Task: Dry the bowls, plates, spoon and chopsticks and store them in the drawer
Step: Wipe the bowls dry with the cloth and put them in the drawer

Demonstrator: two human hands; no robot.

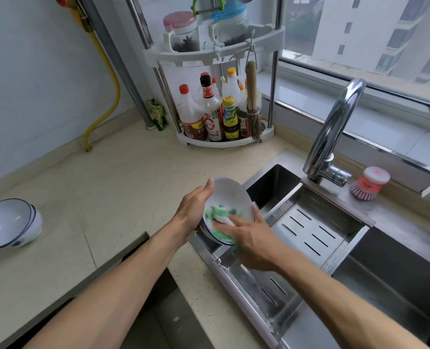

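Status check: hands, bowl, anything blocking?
Left hand grips the bowl over the sink edge. Right hand presses the green cloth inside it. Stacked bowls wait on the counter. Nothing blocking.

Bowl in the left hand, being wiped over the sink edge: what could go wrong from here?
1. The bowl is tilted, held only by the left hand; pressure from the right hand and cloth could slip it into the sink.
2. The stacked bowls lie tipped near the counter's left edge; a bump might roll them.
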